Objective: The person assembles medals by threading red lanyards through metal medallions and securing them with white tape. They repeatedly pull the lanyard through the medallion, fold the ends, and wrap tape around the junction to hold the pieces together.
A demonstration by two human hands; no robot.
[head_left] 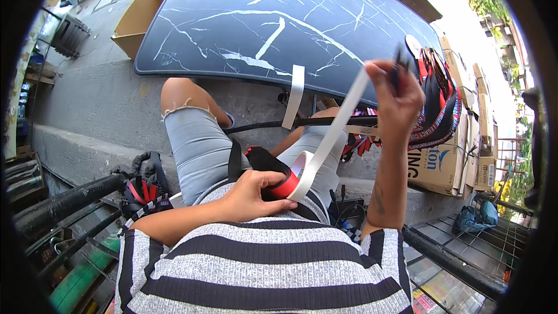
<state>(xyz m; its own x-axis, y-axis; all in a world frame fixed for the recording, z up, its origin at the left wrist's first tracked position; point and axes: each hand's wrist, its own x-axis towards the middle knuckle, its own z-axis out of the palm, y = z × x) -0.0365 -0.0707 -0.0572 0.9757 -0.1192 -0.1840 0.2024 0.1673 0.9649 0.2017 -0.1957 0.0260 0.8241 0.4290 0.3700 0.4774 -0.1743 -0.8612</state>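
Near my lap, my left hand (256, 193) is closed around a roll of white tape (308, 175) and a red and black fabric band (281, 182) beside it. A long white strip runs taut from the roll up to my right hand (397, 90), whose thumb and fingers pinch its end above the table's near edge. A dark, pointed tool (401, 65), too blurred to name, is also in the right hand. A separate cut piece of white tape (294, 96) hangs from the table's edge.
The dark, marble-patterned table (232, 35) stands ahead. Several red, black and white lanyards (439, 102) hang over its right end, next to stacked cardboard boxes (444, 166). An open carton (139, 17) sits at the left. Black metal rails (75, 200) flank my seat.
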